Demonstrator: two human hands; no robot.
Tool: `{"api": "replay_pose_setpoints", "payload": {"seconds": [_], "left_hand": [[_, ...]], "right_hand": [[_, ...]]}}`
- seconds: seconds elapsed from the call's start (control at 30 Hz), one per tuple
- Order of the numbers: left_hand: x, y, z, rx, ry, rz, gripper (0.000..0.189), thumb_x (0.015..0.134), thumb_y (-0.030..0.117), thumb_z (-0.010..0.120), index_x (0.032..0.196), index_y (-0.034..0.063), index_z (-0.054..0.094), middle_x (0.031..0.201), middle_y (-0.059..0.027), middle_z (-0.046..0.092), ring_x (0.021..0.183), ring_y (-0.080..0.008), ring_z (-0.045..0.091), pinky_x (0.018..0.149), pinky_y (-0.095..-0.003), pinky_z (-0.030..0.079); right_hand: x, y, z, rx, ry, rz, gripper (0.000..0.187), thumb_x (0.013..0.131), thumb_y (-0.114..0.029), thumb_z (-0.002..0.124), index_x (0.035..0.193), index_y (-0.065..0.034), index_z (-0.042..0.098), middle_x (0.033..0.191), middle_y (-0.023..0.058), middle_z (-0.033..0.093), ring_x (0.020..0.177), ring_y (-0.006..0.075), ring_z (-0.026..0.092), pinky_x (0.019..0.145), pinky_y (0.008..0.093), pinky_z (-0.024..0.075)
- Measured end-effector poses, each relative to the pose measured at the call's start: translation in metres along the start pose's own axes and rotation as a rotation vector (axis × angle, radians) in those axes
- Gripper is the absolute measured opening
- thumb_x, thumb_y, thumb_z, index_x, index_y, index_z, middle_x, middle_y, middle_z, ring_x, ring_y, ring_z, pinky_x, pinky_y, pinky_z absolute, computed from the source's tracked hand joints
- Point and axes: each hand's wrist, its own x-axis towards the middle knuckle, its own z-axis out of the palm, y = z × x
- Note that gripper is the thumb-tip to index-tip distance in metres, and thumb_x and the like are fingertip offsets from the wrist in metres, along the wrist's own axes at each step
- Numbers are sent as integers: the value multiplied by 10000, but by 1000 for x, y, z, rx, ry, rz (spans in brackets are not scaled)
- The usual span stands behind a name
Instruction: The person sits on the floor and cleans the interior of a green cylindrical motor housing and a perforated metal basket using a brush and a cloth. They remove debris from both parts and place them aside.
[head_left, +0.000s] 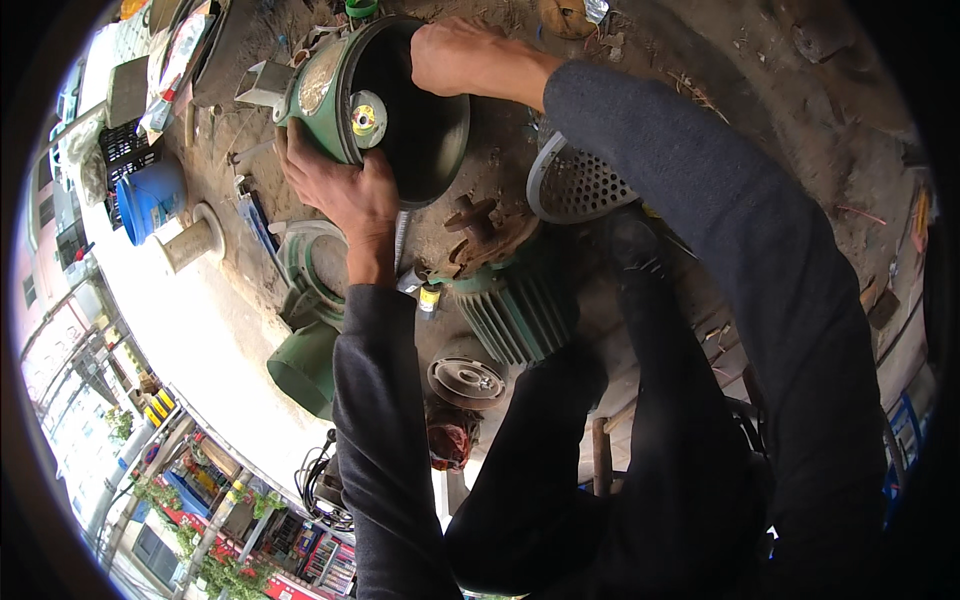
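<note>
A green round metal housing (330, 109) stands on its side on the dirt floor, its wide dark opening facing right. My left hand (337, 180) grips its lower rim, thumb on the edge and fingers around the outside. Just above that thumb, a small disc with a yellow centre (367, 118) rests at the rim. At the top of the opening is my right hand (457, 56), curled; its fingertips are hidden, so what they hold cannot be made out. A green finned electric motor (517, 319) with a rusty flange and shaft (476, 221) sits between the housing and my legs.
A perforated metal screen (581, 184) lies under my right forearm. Left of my left arm are a green cast ring (315, 259) and a green metal cover (304, 367). A round metal part (466, 381), a spool (193, 238) and a blue bucket (154, 196) stand around.
</note>
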Motion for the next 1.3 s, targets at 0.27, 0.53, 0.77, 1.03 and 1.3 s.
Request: {"api": "replay_pose_setpoints", "payload": {"seconds": [0.27, 0.53, 0.77, 1.03, 1.3], "left_hand": [[0, 0, 0, -26, -2, -5, 907, 717, 217, 680, 1543, -11, 381, 1600, -279, 360, 1512, -463, 293, 1252, -569, 163], [0, 3, 2, 6, 32, -56, 931, 680, 221, 696, 1543, 32, 401, 1606, -262, 378, 1522, -452, 297, 1261, -558, 170], [2, 3, 1, 28, 60, -3, 938, 662, 187, 681, 1541, 29, 395, 1596, -260, 386, 1519, -457, 297, 1269, -561, 159], [0, 2, 1, 29, 52, -1, 955, 649, 168, 667, 1548, 26, 378, 1612, -257, 364, 1529, -463, 273, 1269, -568, 148], [-1, 3, 2, 39, 63, -54, 970, 634, 160, 666, 1548, 26, 373, 1613, -261, 357, 1536, -470, 259, 1265, -581, 140]], "right_hand": [[-11, -74, 28, 1118, 380, 261, 281, 942, -234, 635, 952, 44, 674, 874, 300, 710, 777, 462, 720, 734, 502, 592], [-29, 9, -12, 241, 423, -96, 117, 945, -162, 606, 998, -59, 622, 763, 191, 717, 701, 366, 746, 598, 506, 572], [-44, 6, -8, 32, -106, -160, 194, 806, -165, 737, 955, -50, 786, 841, 139, 780, 787, 324, 775, 686, 440, 608], [-39, 2, -4, 35, -60, -182, 134, 822, -101, 657, 852, 25, 690, 738, 263, 707, 705, 435, 731, 646, 534, 565], [-36, 4, 8, 138, 142, -28, 150, 830, -119, 657, 800, 17, 713, 751, 267, 706, 718, 447, 728, 655, 544, 575]]}}
